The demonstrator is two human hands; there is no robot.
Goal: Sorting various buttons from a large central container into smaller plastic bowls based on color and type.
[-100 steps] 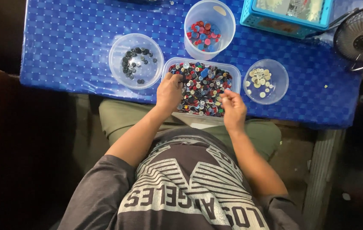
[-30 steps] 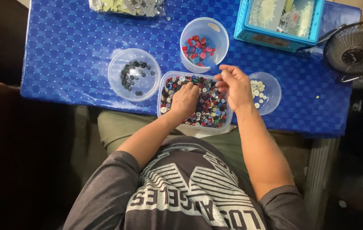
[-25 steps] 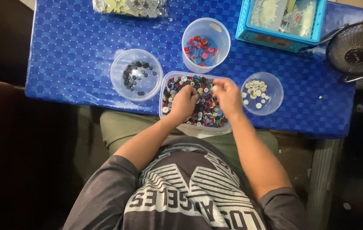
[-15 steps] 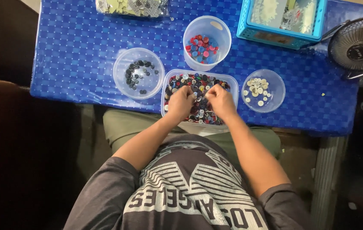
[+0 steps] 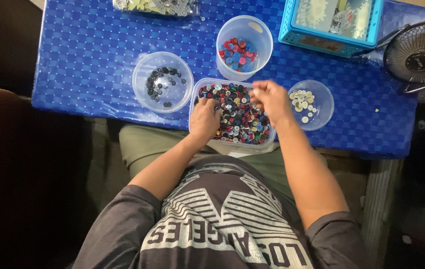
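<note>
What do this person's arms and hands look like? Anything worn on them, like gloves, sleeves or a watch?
Both arms are bare from the upper arm down. The left hand and right hand wear no gloves, and no watch, ring or band can be seen on wrists or fingers. The only covering is the short sleeves of a dark grey T-shirt with a pale striped print on the chest.

This looks like a makeshift sorting spot in a home rather than a shop: a small bench (image 5: 97, 60) under a blue patterned plastic cover, beyond the hands. On it stand clear plastic tubs (image 5: 162, 82) of sorted buttons, a blue basket (image 5: 292, 30) and, far right, a small desk fan (image 5: 419, 55). The surroundings are dim and bare.
</note>
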